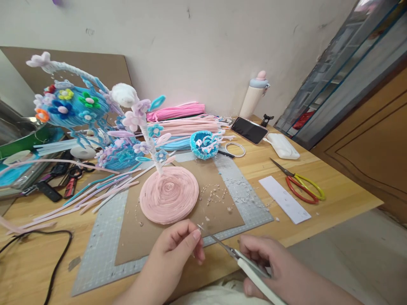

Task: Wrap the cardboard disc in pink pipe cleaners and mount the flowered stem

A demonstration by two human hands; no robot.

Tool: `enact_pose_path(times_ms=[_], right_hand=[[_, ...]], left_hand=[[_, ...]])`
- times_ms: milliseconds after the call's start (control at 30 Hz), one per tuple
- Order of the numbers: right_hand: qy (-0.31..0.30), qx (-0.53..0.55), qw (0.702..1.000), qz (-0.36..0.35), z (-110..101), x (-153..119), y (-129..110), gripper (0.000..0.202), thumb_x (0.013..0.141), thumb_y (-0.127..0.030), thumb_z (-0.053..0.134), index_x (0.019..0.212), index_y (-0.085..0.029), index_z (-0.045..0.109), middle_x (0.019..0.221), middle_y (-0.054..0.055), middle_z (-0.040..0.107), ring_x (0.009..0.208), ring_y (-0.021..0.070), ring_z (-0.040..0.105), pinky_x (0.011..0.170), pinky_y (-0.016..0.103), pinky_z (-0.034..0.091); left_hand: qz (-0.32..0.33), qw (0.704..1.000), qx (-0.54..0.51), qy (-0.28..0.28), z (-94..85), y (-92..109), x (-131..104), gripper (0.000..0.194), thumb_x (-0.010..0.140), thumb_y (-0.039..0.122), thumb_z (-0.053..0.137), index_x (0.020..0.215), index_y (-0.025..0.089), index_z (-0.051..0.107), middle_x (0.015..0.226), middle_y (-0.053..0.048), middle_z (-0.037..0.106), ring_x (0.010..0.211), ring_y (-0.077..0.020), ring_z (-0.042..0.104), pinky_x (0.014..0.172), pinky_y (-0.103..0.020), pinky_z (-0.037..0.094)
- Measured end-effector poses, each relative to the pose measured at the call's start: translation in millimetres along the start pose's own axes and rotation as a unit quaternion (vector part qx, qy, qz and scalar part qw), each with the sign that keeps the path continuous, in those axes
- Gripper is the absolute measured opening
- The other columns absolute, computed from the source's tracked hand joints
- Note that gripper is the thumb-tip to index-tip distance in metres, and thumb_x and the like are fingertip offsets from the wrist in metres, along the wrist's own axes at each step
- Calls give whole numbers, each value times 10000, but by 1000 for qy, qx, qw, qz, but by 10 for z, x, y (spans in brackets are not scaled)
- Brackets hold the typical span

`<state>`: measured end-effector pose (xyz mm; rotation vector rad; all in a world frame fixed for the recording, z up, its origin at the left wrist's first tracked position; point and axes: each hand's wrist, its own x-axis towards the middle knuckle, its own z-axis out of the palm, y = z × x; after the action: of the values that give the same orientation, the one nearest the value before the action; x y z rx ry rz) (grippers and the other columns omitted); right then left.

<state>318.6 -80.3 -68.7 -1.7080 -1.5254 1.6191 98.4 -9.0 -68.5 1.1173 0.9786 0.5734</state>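
My left hand [182, 243] is closed in a pinch on a tiny pale piece [200, 227] at its fingertips, too small to name. In my right hand [270, 264] are white-handled scissors [237, 254], their narrow blades pointing at the left fingertips. Just beyond my left hand lies a coiled pink disc [178, 195] with a white stem [148, 137] standing on it, bearing purple, pink and blue fuzzy flowers and a white fluffy ball [124, 95]. Small clear beads [211, 195] are scattered beside the disc, on brown cardboard [133, 237] over a grey cutting mat [92, 267].
Red-and-yellow scissors [302, 186], a white card [284, 200], a phone [249, 129] and a bottle [252, 97] are on the right. Behind stand a blue bead-filled bowl [204, 145] and pink stems [178, 111]. A blue flowered piece [70, 106] and black cable [63, 254] are left.
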Motion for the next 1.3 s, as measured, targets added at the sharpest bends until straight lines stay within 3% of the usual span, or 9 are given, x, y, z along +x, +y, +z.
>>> enact_pose_path(times_ms=[400, 667, 1033, 1100, 1200, 1300], right_hand=[[-11, 65, 998, 3, 18, 21, -6, 289, 677, -278, 720, 647, -196, 445, 614, -68, 426, 614, 105, 363, 551, 224, 272], [14, 45, 999, 13, 33, 5, 10, 269, 697, -224, 683, 636, -197, 422, 616, -63, 462, 618, 104, 378, 567, 225, 297], [30, 59, 998, 3, 68, 72, 131, 310, 704, -275, 728, 638, -194, 437, 613, -71, 435, 607, 103, 371, 554, 225, 293], [58, 56, 997, 0, 30, 115, 165, 303, 735, -311, 713, 658, -205, 440, 600, -75, 415, 583, 104, 379, 541, 223, 299], [170, -38, 985, -2, -130, 205, 188, 296, 791, -411, 664, 686, -224, 460, 598, -58, 448, 583, 134, 439, 547, 238, 320], [286, -221, 931, 58, -376, 317, 137, 306, 816, -511, 605, 715, -237, 511, 623, -7, 565, 609, 194, 527, 546, 270, 319]], left_hand=[[-39, 994, -96, -24, 38, -55, 76, 379, 733, 511, 713, 650, 155, 612, 545, -12, 631, 510, -119, 540, 578, -244, 421], [-62, 984, -163, -34, 86, -100, 94, 320, 773, 441, 699, 662, 153, 614, 520, 0, 627, 464, -96, 540, 539, -215, 394], [-59, 985, -162, -30, 65, -125, 135, 331, 757, 453, 710, 661, 153, 607, 539, 2, 618, 465, -93, 532, 538, -222, 406], [-49, 988, -146, -29, 58, -119, 125, 362, 732, 487, 723, 647, 157, 601, 527, 2, 612, 466, -100, 533, 540, -230, 412], [-52, 991, -123, -12, 24, -105, 81, 400, 707, 534, 728, 644, 162, 594, 482, 19, 568, 435, -90, 486, 505, -222, 388], [-59, 991, -118, 28, -58, -113, 32, 437, 692, 584, 723, 672, 169, 587, 408, 80, 411, 380, -51, 296, 418, -190, 242]])
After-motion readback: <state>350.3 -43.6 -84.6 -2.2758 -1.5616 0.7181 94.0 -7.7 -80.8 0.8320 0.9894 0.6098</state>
